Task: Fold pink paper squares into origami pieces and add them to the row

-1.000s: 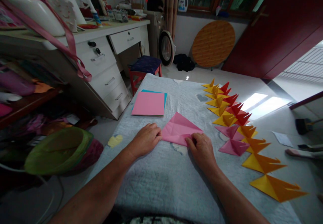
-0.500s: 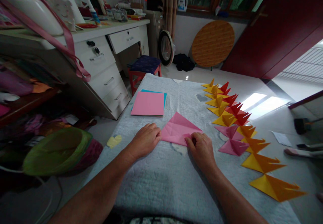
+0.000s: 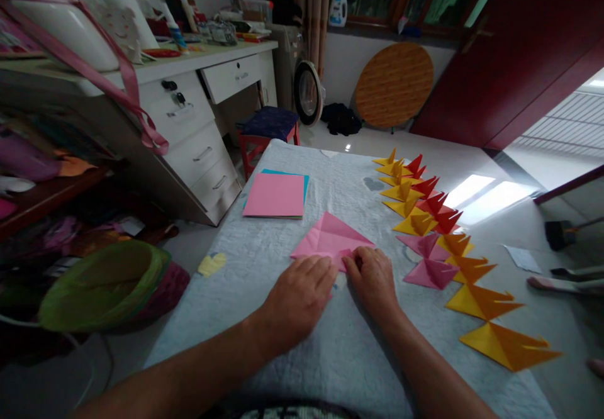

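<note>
A pink sheet of origami paper (image 3: 330, 231), folded to a pointed shape with crease lines, lies on the cloth in front of me. My left hand (image 3: 304, 293) rests on its lower edge, fingers together and laid fairly flat, covering part of that edge. At the paper's lower right, my right hand (image 3: 372, 274) pinches the edge between thumb and curled fingers. A stack of square paper (image 3: 274, 195), pink on top with blue showing beneath, sits beyond my left hand. To the right stand several folded paper cranes: yellow ones (image 3: 414, 223), red ones (image 3: 446, 219) and pink ones (image 3: 431, 273).
A pale quilted cloth (image 3: 264, 368) covers the table. Left of it stand a bin with a green liner (image 3: 104, 287) and a white desk (image 3: 189, 123). A stool (image 3: 268, 123) with a dark cushion is at the far edge, near a washing machine with its door (image 3: 307, 93) swung out.
My left hand has moved right and nearer me, from the paper's left corner onto its lower edge, with its fingers straightened. My right hand keeps its pinch at the right.
</note>
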Demonstrator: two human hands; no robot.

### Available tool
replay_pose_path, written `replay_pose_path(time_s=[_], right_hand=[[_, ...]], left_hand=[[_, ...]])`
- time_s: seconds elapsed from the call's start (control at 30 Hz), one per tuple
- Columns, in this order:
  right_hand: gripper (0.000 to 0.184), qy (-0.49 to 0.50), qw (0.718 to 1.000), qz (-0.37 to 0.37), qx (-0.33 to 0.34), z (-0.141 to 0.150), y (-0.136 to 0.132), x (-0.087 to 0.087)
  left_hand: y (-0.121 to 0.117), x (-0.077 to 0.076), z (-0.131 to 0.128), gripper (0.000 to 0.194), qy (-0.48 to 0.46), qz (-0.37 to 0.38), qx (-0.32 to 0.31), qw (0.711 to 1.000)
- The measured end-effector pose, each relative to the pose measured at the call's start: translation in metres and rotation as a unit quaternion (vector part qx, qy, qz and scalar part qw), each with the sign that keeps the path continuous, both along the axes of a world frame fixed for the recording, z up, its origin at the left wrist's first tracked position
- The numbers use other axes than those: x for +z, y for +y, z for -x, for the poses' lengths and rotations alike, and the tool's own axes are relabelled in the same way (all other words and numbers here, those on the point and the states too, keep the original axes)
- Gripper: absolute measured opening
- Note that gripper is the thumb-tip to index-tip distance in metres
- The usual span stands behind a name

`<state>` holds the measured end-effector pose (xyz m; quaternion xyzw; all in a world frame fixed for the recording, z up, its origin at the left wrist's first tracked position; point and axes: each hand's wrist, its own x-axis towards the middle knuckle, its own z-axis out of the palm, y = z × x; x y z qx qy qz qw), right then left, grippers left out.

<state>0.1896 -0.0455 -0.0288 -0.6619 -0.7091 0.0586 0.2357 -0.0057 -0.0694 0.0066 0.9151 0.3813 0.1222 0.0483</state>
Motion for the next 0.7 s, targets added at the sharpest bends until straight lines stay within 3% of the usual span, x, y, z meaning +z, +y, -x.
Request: replay_pose_path(time_s=[0.07,0.23,0.7], right_hand=[[0.024,-0.001,1.0,0.005,0.0,0.0,0.0,0.0],[0.023,-0.008,1.0,0.009,0.003,-0.001,0.0,0.001],[0.025,0.025,1.0,0.005,0.01,-0.003,0.001,0.0]], left_hand=[[-0.011,-0.009,-0.007,0.057,-0.001,0.008,-0.038,0.999],[-0.017,-0.03,-0.003,0.083,0.027,0.031,-0.011,0.999],[-0.027,-0.036,0.01,0.092,0.041,0.017,0.068,0.997]])
